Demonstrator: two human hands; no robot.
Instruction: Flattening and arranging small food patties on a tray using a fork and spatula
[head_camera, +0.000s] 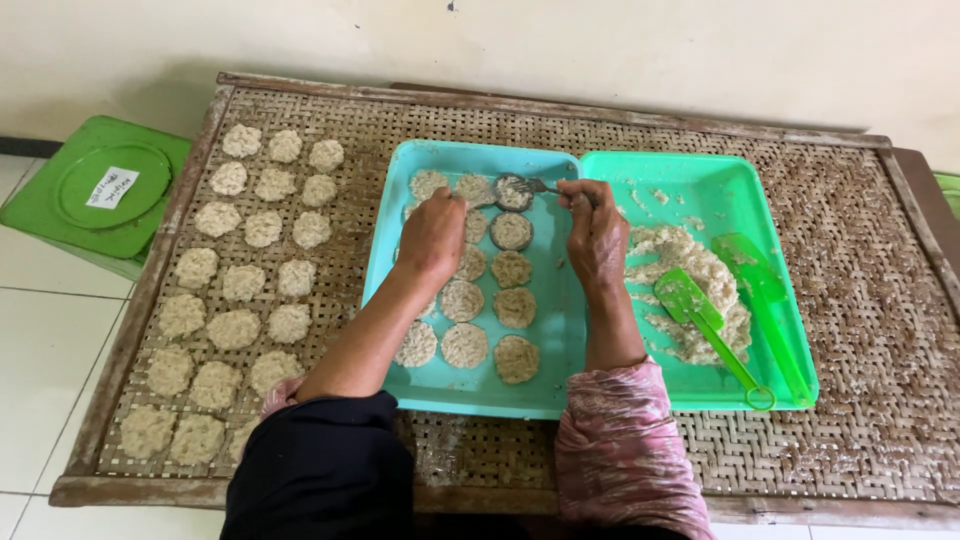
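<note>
Fingers of right hand (597, 232) pinched on a fork (533, 185) handle; fork long axis runs roughly left-right, tines pointing left onto a round mold (513, 192) at the far end of the teal tray (560, 330). Left hand (432, 235) fingers curled down over the rice discs (514, 307) beside the mold; can't tell what they grip. Green tray (700, 180) just right holds loose rice (690, 265) and two green spatulas (712, 325). Finished patties (232, 328) in rows on the woven rack (860, 260), left.

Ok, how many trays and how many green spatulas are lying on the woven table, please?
Teal tray: 1
Green tray: 1
Green spatulas: 2, the short spatula and the long spatula
Total: 4
</note>
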